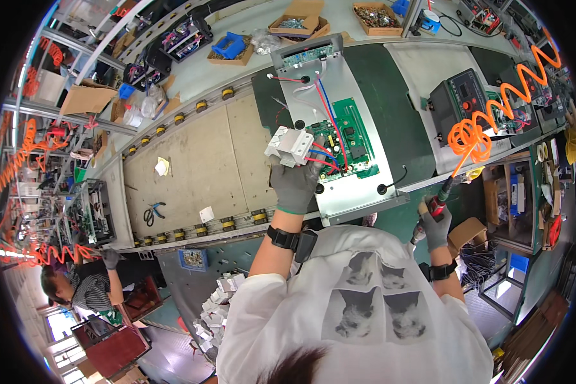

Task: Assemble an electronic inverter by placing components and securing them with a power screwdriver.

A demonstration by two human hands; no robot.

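Note:
My left hand (294, 185), in a grey glove, is closed around a white circuit breaker (289, 144). Red and blue wires run from the breaker to a green circuit board (352, 137). That board sits on a silver metal chassis plate (339, 198), which has a panel with a small board (307, 56) at its far end. Off to the right of the plate, my gloved right hand (436, 229) grips a red power screwdriver (437, 206), apart from the chassis. An orange coiled hose (470, 144) runs down toward the screwdriver.
Blue-handled pliers (154, 213) lie on the line bed to the left, bordered by rollers (228, 223). A dark control unit (461, 99) stands to the right. Boxes of screws (376, 18) line the far shelf. White breakers (216, 307) are piled nearby. Another person (89, 288) works at left.

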